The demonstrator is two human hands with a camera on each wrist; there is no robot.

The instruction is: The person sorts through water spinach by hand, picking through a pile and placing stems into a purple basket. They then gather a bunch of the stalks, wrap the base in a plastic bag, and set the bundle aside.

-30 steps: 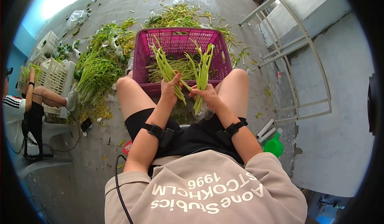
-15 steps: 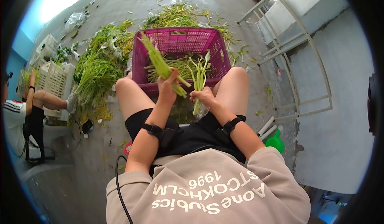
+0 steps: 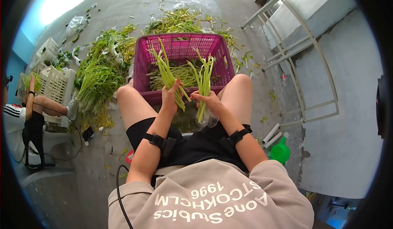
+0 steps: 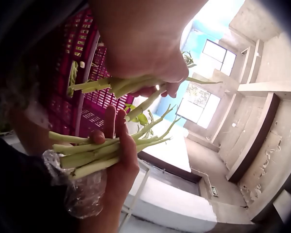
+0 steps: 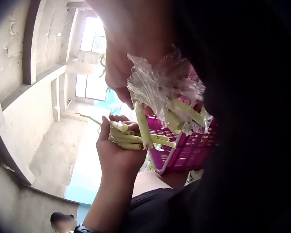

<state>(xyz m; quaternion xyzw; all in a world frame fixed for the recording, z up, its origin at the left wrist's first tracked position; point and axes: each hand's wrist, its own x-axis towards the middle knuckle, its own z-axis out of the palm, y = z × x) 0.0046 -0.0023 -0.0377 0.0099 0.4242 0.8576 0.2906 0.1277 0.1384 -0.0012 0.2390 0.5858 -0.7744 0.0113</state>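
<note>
In the head view the left hand grips a bunch of green stalks over the near rim of a magenta crate. The right hand holds a second bunch, with clear plastic hanging under it. The bunches lean apart at the top, and their lower parts come close together. One stalk end from the left hand's bunch reaches toward the right hand's fingers in the left wrist view; contact is unclear. More stalks lie inside the crate.
Leafy greens are heaped left of the crate, with scraps behind it. Pale crates and a seated person are at the far left. At the right stand a metal frame, white tubes and a green object.
The left hand's bunch swung up and away from the right one, then came back beside it. Around the right hand, the plastic shows more fully below its bunch.
</note>
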